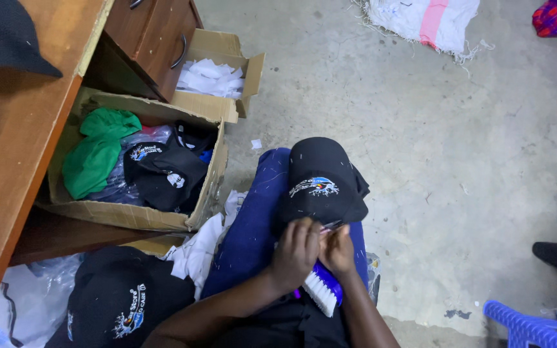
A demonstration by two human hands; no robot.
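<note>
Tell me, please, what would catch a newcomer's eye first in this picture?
Most striking is the black cap with a bright embroidered patch, lying on the person's blue-clad lap at centre, with the left hand and right hand working at its near edge above a purple brush with white bristles. To the left, an open cardboard box under the wooden desk holds more black caps and a green cloth.

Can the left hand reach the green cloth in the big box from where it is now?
Probably yes. The left hand is at the cap on the lap, and the green cloth lies on top in the open box on that side, with nothing covering it.
</note>
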